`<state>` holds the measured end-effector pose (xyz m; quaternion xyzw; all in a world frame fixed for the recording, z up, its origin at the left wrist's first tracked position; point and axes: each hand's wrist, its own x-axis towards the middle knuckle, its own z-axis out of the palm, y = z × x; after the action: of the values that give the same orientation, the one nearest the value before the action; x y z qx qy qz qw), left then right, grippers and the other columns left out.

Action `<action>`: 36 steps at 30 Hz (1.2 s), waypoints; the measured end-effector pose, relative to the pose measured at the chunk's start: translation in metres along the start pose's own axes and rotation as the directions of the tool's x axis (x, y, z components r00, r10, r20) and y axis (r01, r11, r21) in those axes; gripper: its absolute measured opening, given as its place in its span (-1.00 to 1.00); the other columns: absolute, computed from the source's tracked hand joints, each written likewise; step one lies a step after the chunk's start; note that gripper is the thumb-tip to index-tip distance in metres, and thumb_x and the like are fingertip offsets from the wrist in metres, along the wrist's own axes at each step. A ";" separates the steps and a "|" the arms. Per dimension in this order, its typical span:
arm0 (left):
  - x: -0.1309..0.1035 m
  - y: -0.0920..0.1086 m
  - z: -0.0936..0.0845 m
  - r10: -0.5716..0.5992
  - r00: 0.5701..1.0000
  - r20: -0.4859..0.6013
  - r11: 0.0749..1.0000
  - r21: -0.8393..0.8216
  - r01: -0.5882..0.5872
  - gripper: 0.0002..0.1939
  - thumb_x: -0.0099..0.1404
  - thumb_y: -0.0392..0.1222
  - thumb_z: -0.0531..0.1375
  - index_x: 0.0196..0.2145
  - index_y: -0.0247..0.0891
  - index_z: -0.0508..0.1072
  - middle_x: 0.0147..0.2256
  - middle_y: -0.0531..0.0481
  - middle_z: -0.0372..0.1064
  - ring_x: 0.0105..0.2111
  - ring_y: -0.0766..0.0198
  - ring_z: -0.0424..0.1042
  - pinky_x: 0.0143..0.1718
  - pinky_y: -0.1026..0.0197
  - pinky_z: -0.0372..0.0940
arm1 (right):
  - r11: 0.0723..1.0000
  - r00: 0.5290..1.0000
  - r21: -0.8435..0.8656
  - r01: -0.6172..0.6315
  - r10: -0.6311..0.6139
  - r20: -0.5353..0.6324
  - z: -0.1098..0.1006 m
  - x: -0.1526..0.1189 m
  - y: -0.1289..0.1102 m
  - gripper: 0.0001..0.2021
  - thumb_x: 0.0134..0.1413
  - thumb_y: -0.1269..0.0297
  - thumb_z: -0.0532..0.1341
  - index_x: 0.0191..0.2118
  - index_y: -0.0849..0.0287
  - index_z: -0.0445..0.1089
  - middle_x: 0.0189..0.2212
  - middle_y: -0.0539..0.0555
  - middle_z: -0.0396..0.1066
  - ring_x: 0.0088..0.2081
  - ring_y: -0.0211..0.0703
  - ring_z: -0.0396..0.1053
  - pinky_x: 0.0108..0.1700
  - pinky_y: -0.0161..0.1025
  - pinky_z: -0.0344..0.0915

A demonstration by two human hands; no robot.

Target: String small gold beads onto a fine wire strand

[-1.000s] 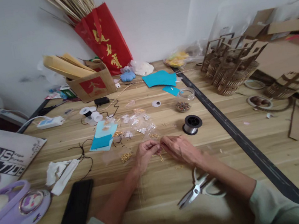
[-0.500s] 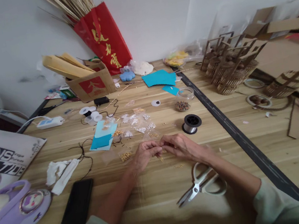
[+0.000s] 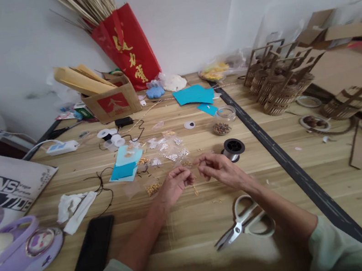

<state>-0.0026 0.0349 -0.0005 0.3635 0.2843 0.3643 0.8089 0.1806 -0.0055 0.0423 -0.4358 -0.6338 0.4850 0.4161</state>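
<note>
My left hand [image 3: 177, 183] is pinched at the middle of the table, with small gold beads [image 3: 195, 189] hanging just below its fingertips on what looks like a thin thread. Just to the right, my right hand [image 3: 217, 169] has thumb and forefinger pressed together; what they hold, if anything, is too small to make out. A small gap separates the two hands. Behind them lie little bags of silver and gold beads [image 3: 171, 148]. A spool of clear line [image 3: 233, 149] stands beyond my right hand. Loose gold beads [image 3: 153, 188] lie left of my left hand.
Open scissors [image 3: 240, 227] lie near my right forearm, and a black phone [image 3: 90, 261] lies left of my left forearm. Blue cards [image 3: 124, 166], a glass jar of beads [image 3: 222, 127], a purple object [image 3: 19, 250] and small woven baskets [image 3: 276, 84] stand or lie around.
My hands, which were together, have come slightly apart, the right one moving up and to the right. The gold beads now hang more visibly below my left fingertips.
</note>
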 end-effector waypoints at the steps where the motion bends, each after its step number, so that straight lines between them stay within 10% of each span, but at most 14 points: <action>1: 0.000 0.000 0.000 0.001 1.000 0.002 1.000 -0.015 -0.001 -0.79 -0.03 -0.23 0.37 -0.49 -0.37 0.43 -0.53 -0.02 0.44 -0.49 0.35 0.40 -0.43 0.31 0.25 | 0.999 1.000 0.040 0.002 -0.001 -0.015 0.000 0.000 0.000 -0.75 0.12 0.23 0.14 -0.13 0.27 0.30 -0.57 -0.05 0.27 -0.54 -0.32 0.25 -0.46 -0.35 0.23; 36: -0.003 0.001 0.006 0.027 0.999 -0.019 0.990 0.142 -0.024 -0.76 -0.07 -0.18 0.38 -0.49 -0.38 0.46 -0.58 0.01 0.38 -0.54 0.39 0.33 -0.43 0.30 0.19 | 0.997 0.975 0.045 0.058 -0.047 -0.215 -0.001 0.003 0.000 -0.74 0.05 0.15 0.22 -0.25 0.27 0.41 -0.52 0.04 0.41 -0.47 -0.25 0.38 -0.37 -0.27 0.35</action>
<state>-0.0004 0.0308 0.0043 0.4200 0.3131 0.3573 0.7733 0.1811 -0.0025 0.0432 -0.4578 -0.5842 0.4401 0.5054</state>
